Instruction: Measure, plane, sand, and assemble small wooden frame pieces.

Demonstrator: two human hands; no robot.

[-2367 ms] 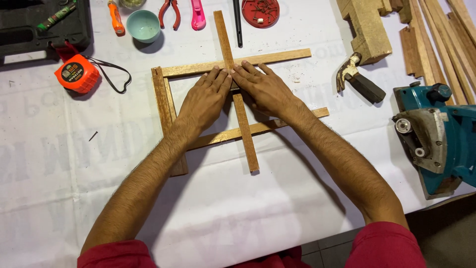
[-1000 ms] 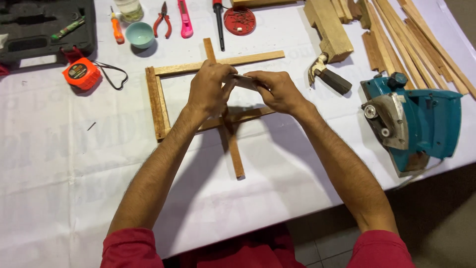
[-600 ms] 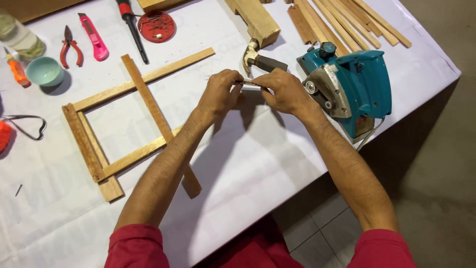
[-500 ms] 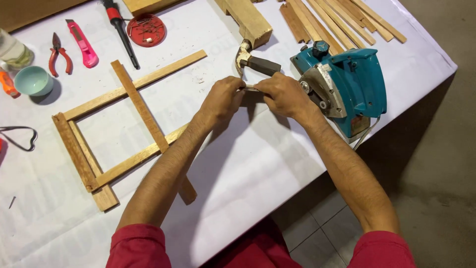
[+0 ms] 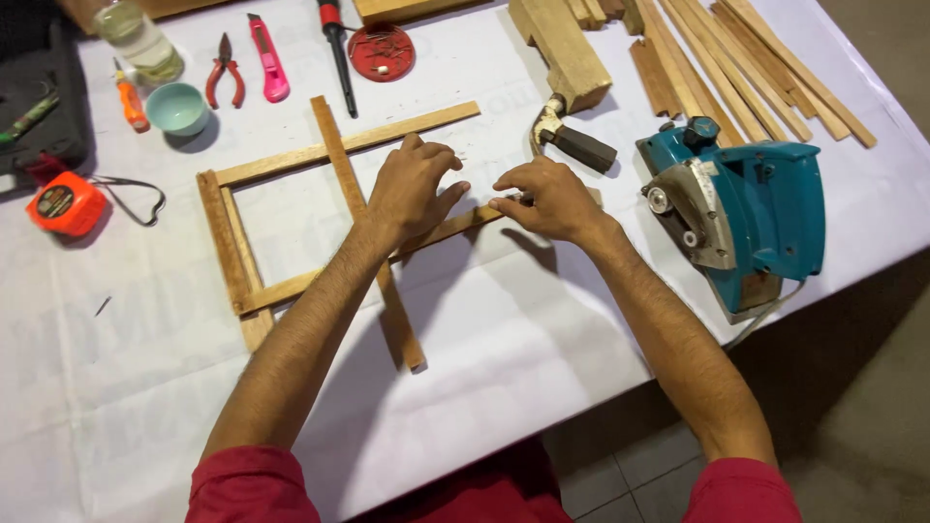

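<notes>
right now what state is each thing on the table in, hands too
left hand: open, resting on the frame
right hand: fingertips pinched at the end of the lower strip
wooden frame: flat, unfinished, its right side open
loose strip: laid across the frame
circular saw: resting at the table edge
hammer: lying flat
pliers: jaws closed
tape measure: tape retracted

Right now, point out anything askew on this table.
The long wooden slat lies slanted across the wooden frame, not square to its rails, its end sticking out below. The left hand rests near it. Nothing looks spilled or broken.
</notes>
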